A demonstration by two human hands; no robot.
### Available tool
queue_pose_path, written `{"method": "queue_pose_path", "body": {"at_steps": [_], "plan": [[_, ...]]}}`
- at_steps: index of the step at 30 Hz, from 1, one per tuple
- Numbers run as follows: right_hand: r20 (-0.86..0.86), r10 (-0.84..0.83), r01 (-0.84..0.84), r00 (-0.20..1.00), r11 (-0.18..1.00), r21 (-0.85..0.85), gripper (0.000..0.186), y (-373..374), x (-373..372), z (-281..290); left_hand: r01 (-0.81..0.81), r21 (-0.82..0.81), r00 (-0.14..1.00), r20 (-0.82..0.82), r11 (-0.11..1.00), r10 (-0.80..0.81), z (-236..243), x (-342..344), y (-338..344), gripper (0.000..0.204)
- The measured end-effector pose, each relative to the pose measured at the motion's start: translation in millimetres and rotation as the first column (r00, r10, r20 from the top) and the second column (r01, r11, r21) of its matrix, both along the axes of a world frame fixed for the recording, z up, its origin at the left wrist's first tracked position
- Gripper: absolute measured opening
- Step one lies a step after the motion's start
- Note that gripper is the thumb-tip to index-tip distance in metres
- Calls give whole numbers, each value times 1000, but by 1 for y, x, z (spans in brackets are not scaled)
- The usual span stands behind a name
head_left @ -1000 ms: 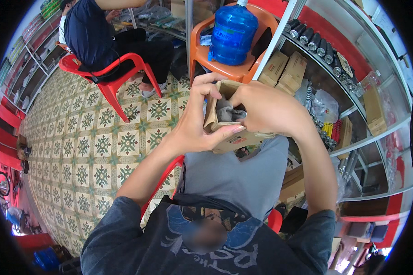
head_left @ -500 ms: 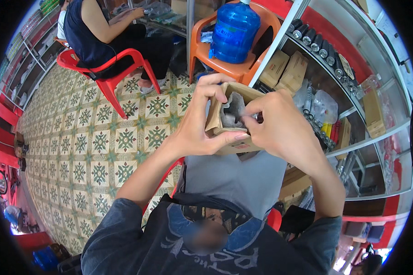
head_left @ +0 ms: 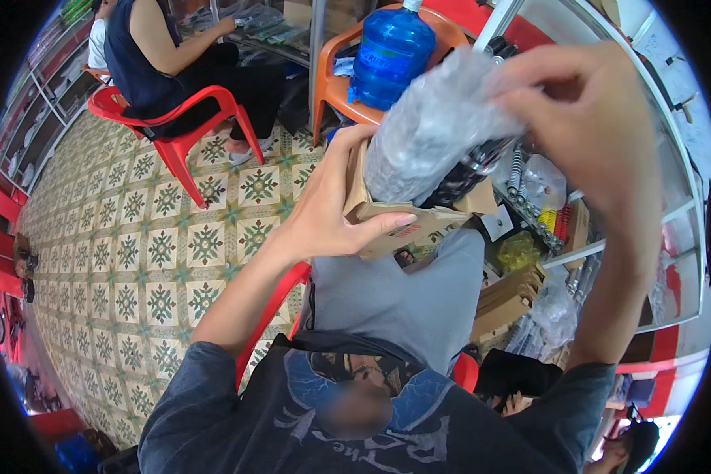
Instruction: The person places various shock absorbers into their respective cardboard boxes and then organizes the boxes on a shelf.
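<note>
A small cardboard box point(head_left: 419, 231) is gripped in my left hand point(head_left: 320, 201), thumb along its near side and fingers around the left side. Out of its open top rises a long bundle in clear bubble wrap point(head_left: 430, 130), tilted up to the right, its lower end still inside the box. My right hand point(head_left: 588, 118), a little blurred, pinches the upper end of the wrap between thumb and fingers. What lies inside the wrap cannot be made out. Dark, shiny parts show just right of the bundle; whether they belong to it is unclear.
A glass display case point(head_left: 663, 304) with coil springs point(head_left: 517, 178) and boxes curves along the right. Ahead, an orange chair point(head_left: 329, 87) bears a blue water jug point(head_left: 391, 59). Another person sits on a red chair point(head_left: 183, 158) at far left. Cardboard pieces point(head_left: 507, 302) lie beside my knee.
My right hand has moved up and right from the box opening, drawing the bubble-wrapped bundle partly out. My left hand keeps its hold on the box. The view has shifted slightly.
</note>
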State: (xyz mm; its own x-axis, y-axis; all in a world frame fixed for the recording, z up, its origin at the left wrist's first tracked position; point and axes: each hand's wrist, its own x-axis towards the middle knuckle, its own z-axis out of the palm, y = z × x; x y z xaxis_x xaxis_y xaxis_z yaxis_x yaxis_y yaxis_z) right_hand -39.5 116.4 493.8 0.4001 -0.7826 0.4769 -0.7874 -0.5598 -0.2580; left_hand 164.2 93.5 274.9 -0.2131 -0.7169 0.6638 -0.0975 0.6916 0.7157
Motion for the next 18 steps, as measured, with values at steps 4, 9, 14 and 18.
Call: {"method": "queue_pose_path", "body": {"at_steps": [4, 9, 14, 18], "plan": [[-93, -69, 69, 993, 998, 1, 28, 13, -23, 73, -31, -252, 942, 317, 967, 113, 39, 18, -6, 99], [-26, -21, 17, 999, 991, -129, 21, 25, -2, 96, 234, -268, 949, 270, 935, -160, 105, 30, -17, 101], [43, -22, 30, 999, 977, -210, 15, 36, 27, 90, 785, 134, 600, 77, 604, -797, 141, -11, -38, 81], [105, -223, 233, 969, 967, -98, 13, 51, 44, 78, 845, 240, 504, -55, 479, -862, 119, -25, -39, 104]]}}
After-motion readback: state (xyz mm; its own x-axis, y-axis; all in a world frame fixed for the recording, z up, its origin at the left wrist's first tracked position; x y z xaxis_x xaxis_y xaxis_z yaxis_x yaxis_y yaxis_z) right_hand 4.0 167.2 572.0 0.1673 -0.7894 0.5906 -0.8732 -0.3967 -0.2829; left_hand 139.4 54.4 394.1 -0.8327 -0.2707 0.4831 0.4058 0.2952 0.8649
